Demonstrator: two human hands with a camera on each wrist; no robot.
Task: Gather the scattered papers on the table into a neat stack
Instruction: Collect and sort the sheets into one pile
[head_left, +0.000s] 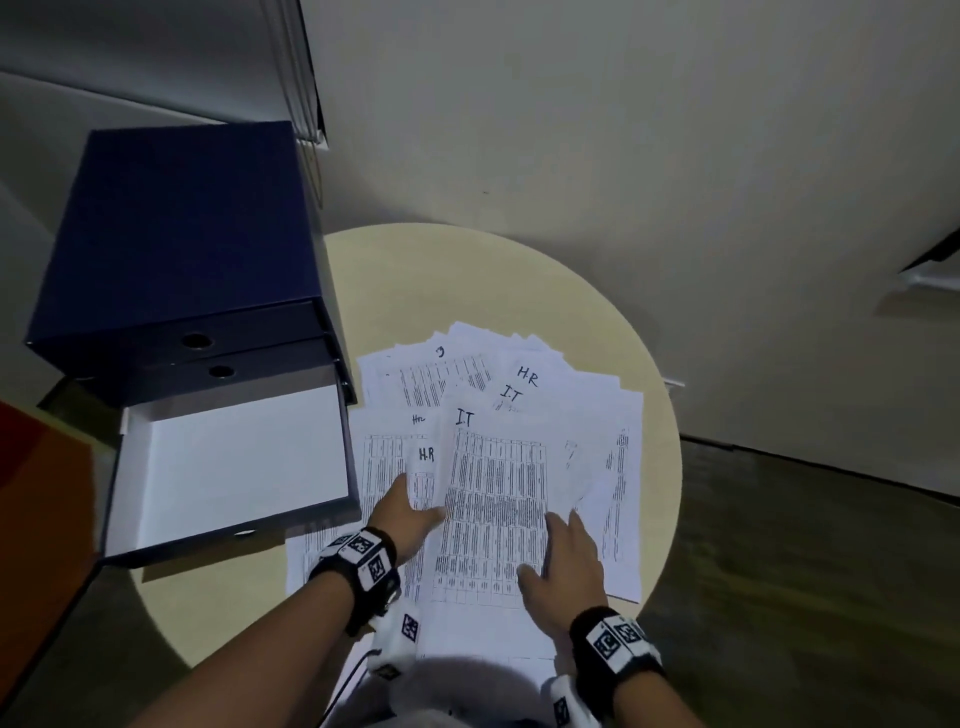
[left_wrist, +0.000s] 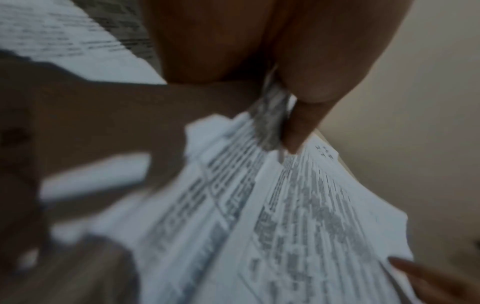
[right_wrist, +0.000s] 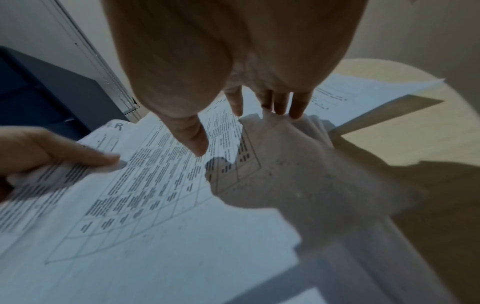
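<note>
At nine o'clock in my head view I have a dark blue drawer box (head_left: 171, 234) standing at the left edge of the round tabletop (head_left: 395, 280), its lowest drawer (head_left: 228, 467) pulled out and showing a white inside. Just right of it, from the centre toward three o'clock, the papers (head_left: 519, 405) lie fanned and overlapping, printed tables with "H.R" and "I.T" handwritten at their tops. At about six o'clock my left hand (head_left: 410, 514) reaches into the pile: the thumb lies on top of an "H.R" sheet (head_left: 427, 467) and the fingers run under the left edge of the big "I.T" sheet (head_left: 493, 514); the left wrist view shows paper caught between thumb and fingers, so that grip is pinching sheets, though the blur hides which ones. To its right, my right hand (head_left: 563, 561) lies on the "I.T" sheet with fingers straight and spread, a flat, unclenched grip; the right wrist view shows the fingertips (right_wrist: 296, 112) touching a lifted, curled paper edge. Both wrists carry black bands with white marker blocks.
</note>
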